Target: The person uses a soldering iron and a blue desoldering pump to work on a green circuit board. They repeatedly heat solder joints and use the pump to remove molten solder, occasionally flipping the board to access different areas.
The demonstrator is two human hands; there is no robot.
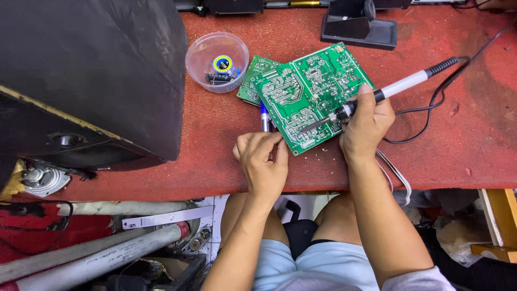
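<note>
A green circuit board (309, 91) lies solder side up on the red worktop (215, 140). My right hand (366, 126) grips a soldering iron (398, 87) with a white and black handle; its tip touches the board's lower part. My left hand (263, 161) rests at the board's near left corner, fingers curled around something thin that I cannot make out. A blue and silver object (264, 116) pokes out from under the board's left edge. A second, smaller green board (253, 78) lies partly beneath the first.
A clear plastic bowl (216, 62) with small parts stands left of the boards. A big black speaker cabinet (89, 75) fills the left. A black soldering iron stand (358, 24) sits at the back. The iron's black cable (447, 91) loops to the right. Pipes (97, 253) lie below.
</note>
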